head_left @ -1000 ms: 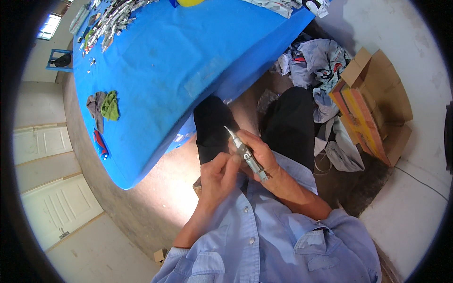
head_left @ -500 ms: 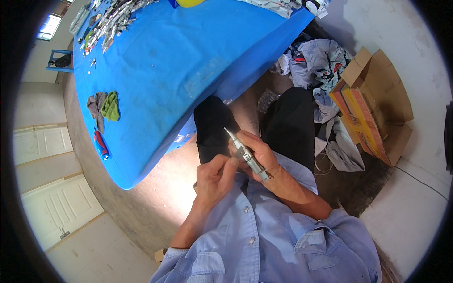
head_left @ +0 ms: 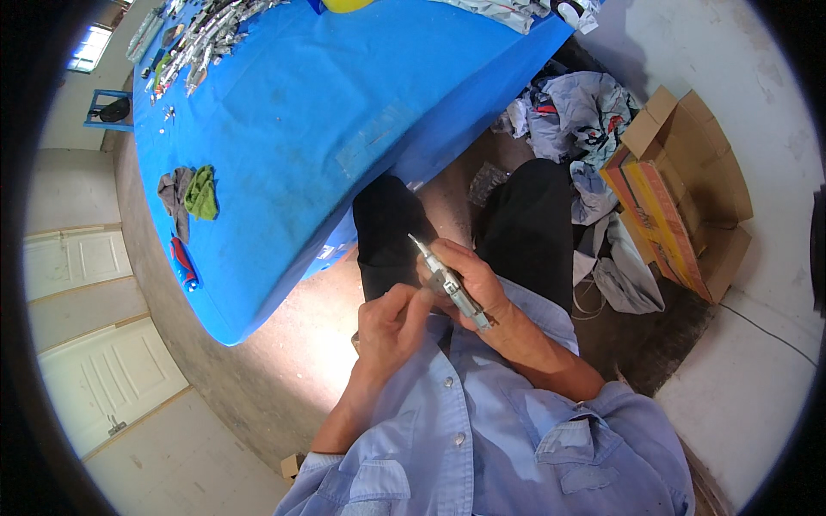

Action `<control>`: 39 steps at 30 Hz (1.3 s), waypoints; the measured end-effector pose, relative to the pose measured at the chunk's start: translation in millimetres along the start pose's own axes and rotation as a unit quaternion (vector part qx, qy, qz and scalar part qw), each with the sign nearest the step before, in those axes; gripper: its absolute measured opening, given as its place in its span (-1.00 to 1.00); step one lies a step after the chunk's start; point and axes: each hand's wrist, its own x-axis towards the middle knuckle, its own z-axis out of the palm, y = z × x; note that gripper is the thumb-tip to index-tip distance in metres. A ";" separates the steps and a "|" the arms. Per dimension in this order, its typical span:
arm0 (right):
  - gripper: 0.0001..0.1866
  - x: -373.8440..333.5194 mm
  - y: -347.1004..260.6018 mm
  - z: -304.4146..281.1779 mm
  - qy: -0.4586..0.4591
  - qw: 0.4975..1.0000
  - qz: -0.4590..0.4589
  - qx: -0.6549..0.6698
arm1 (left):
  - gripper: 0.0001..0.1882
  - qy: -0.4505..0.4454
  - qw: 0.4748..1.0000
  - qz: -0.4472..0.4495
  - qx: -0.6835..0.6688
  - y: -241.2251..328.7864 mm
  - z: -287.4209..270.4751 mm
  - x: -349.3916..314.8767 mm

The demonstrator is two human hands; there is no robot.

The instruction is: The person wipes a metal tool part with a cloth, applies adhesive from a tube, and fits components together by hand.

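Observation:
Over my lap, my right hand (head_left: 475,282) is closed around a slim silver-grey metal mechanism (head_left: 450,280). It has a narrow pointed tip toward the table and a wider, blocky end near my wrist. My left hand (head_left: 391,325) sits just left of it, fingers curled and pinched together close to its middle. Whether those fingers touch the mechanism or hold a small part is hidden. Both forearms rest near my light blue shirt (head_left: 456,404).
Ahead is a table with a blue cover (head_left: 275,155), bearing a pile of metal parts (head_left: 215,39), grey and green cloths (head_left: 200,193) and a red-and-blue tube (head_left: 183,263). To the right stand an open cardboard box (head_left: 662,219) and crumpled plastic wrapping (head_left: 576,112).

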 end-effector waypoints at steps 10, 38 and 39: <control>-0.75 -0.3 -1.6 0.5 0.003 1.000 0.003 -0.003 | -0.70 -0.007 1.000 0.006 0.003 0.5 -1.8 0.0; -0.76 0.8 1.6 2.9 0.024 1.000 -0.002 -0.013 | -0.70 0.005 1.000 0.002 -0.002 -2.9 -0.9 -0.7; -0.76 0.9 1.3 1.4 0.022 1.000 -0.002 -0.012 | -0.70 0.003 1.000 0.009 0.001 -3.5 -0.7 -0.4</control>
